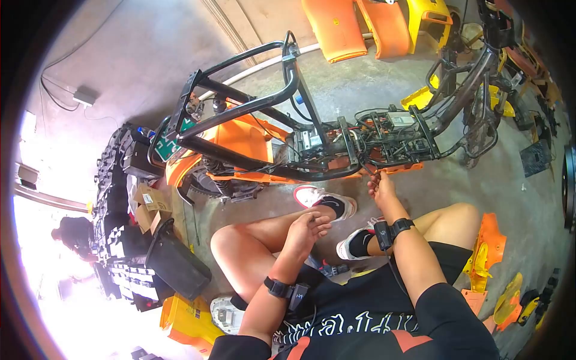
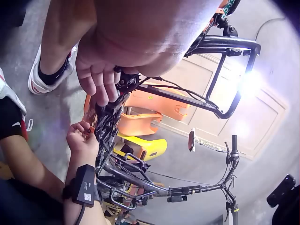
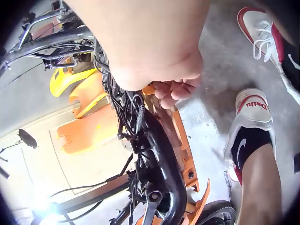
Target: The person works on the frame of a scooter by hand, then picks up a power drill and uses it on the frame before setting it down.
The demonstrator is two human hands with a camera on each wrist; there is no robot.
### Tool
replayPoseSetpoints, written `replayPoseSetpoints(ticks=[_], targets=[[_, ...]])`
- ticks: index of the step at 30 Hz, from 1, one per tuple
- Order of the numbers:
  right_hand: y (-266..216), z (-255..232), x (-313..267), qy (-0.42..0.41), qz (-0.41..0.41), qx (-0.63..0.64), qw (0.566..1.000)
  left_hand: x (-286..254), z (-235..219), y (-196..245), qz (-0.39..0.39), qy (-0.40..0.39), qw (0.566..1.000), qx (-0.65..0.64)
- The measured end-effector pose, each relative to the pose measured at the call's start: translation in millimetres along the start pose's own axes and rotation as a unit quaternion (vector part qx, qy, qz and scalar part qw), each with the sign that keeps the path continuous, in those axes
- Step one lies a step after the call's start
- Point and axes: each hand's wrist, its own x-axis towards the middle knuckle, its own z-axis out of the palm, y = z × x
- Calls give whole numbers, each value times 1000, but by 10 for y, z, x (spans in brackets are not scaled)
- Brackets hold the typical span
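Note:
The bare frame of a two-wheeler (image 1: 264,105), made of black tubes, stands in front of the seated person. My left hand (image 1: 307,231) is raised over the knee, palm up, and pinches a small dark piece (image 2: 117,69), too small to name. My right hand (image 1: 381,185) reaches to the near lower side of the frame, fingers curled at the edge of the orange side trim (image 3: 185,150), just below the wiring (image 1: 384,135). In the left wrist view a bit of orange shows at the right fingertips. The palm hides part of this grip in the right wrist view.
Orange body panels (image 1: 336,33) lean at the back wall, with a yellow panel (image 1: 429,21) beside them. A black bin (image 1: 177,264), a cardboard box (image 1: 150,207) and a yellow cover (image 1: 189,321) stand at the left. Orange and yellow parts (image 1: 489,246) lie on the floor at right.

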Motion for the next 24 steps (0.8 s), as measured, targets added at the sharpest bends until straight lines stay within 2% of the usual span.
replayPoseSetpoints(ticks=[4,6,11,13,14,16,17,19,23,24], targets=[[23,-57,117,-13,24,26,999,9,-9,-13,-1,-1,1000,0],[0,-32,31,9,35,-17,999,4,-16,-7,3,7,1000,7],[11,-50,94,-20,3,-12,1000,26,-29,-20,1,-3,1000,-10],[7,-71,64,-21,38,-17,999,12,-15,-23,0,-2,1000,-2],[18,-63,41,-21,37,-14,999,8,-9,-18,2,1,1000,-1],[12,-21,4,0,-15,-77,997,3,9,-1,8,2,1000,-1],[6,-37,37,-2,-18,-77,997,-1,21,4,3,3,1000,0],[13,-66,112,-26,36,8,999,-4,5,-8,1,6,1000,-2],[-15,-27,29,-6,47,-27,999,3,-29,-17,-2,-2,1000,5],[18,-26,57,-6,24,-28,999,-1,-20,-19,0,2,1000,7]])
